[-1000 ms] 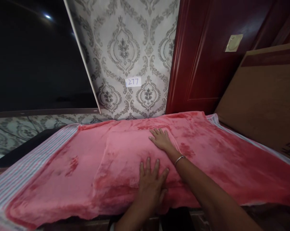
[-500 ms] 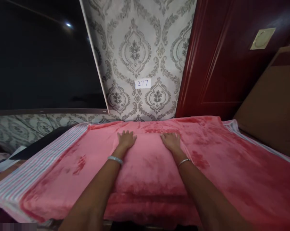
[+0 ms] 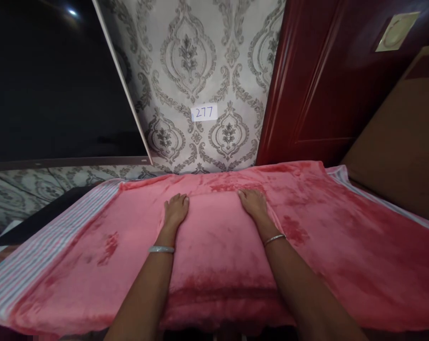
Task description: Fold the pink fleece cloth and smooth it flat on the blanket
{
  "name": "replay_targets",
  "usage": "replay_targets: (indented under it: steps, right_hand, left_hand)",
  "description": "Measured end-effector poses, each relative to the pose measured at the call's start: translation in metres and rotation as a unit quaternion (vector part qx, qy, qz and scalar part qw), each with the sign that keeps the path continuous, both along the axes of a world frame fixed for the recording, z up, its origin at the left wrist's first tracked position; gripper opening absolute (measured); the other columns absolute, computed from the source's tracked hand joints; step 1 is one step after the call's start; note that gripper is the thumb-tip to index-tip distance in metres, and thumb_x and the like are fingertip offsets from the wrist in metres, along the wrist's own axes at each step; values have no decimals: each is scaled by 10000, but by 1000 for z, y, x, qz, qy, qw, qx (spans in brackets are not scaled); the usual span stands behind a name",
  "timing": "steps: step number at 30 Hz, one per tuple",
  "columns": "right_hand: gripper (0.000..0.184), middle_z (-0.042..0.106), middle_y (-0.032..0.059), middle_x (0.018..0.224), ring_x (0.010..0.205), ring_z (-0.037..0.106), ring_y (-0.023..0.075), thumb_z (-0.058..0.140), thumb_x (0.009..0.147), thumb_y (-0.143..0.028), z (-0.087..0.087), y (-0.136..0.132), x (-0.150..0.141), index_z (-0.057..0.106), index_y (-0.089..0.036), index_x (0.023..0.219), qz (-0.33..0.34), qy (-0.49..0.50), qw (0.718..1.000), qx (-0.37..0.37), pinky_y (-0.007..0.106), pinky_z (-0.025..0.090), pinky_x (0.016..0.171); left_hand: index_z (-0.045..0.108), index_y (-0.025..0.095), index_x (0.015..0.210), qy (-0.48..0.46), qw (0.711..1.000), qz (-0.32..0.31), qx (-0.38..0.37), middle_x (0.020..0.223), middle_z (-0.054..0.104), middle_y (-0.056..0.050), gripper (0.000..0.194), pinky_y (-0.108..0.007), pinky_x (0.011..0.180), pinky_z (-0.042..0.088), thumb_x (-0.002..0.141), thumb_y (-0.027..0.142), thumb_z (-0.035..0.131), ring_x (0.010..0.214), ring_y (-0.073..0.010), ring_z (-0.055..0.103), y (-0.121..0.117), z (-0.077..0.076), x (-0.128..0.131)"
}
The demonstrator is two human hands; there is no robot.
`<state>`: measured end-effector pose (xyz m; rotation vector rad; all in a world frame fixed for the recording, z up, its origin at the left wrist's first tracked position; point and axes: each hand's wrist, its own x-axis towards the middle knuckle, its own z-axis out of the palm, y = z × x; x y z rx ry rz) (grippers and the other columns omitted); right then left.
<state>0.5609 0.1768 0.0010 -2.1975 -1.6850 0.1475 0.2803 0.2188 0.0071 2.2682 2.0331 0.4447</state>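
A pink plush blanket is spread out, with a folded, raised section in the middle nearest me. My left hand lies palm down at the far left corner of that fold, its fingers stretched out. At the far right corner rests my right hand, also flat with the fingers extended. Both hands touch the cloth without gripping it. Each wrist wears a bracelet. Darker red patches show in the pile, and the front of the fold has thick rounded layers.
Under the blanket lies a striped sheet, showing at the left and right. A large dark screen stands at the left. Behind are patterned wallpaper with a "277" label and a dark red wooden panel. A brown box is at the right.
My left hand has shifted left along the fold's far edge, its fingers closer together. My right hand stays near the far right corner. The camera view has moved slightly.
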Motion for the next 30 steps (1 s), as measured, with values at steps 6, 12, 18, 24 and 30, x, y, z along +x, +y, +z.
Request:
replay_targets:
  steps: [6,12,18,24,30]
  right_hand:
    - [508,664,119,1319,1253,550,278,278,1050,-388,1,-7,-1,695,-195,1266,6,-18,1000,6,432,350,1082]
    - [510,623,119,1385,1317,507,279,264,1053,-366,14,-10,-5,647,-197,1344,7,-19,1000,-1,466,323,1126]
    - [613,254,115,1663,1508,248,328,301,1051,-482,23,-56,-9,276,-245,1615,95,-39,995,1,595,250,1177]
    - [604,193,37,1686,1538,154,340,331,1037,-565,-18,-130,-11,324,-335,1596,252,-82,964,-8,622,177,1203]
    - [578,229,41,1676,1541,162,318,323,1048,-514,-35,-135,-8,347,-308,1588,228,-76,970,15,595,186,1211]
  left_hand:
    - [624,164,1367,-25,999,25,25,1520,519,-141,493,-439,1194,328,1003,228,298,1444,-239,432,-2,-1,-5]
    - [551,137,1443,-36,998,47,-20,1494,546,-146,510,-395,1140,415,986,226,343,1397,-247,502,1,24,-3]
    - [405,245,1551,-9,997,-74,-22,1657,313,-99,580,-498,1236,237,999,421,432,1548,-265,227,-57,39,-2]
    - [359,292,1578,50,981,-185,5,1690,218,-85,637,-645,1232,62,996,537,445,1565,-351,107,-149,-7,-18]
    - [313,316,1595,57,984,-168,8,1699,188,-56,622,-652,1235,79,1012,498,433,1566,-350,101,-157,-30,-20]
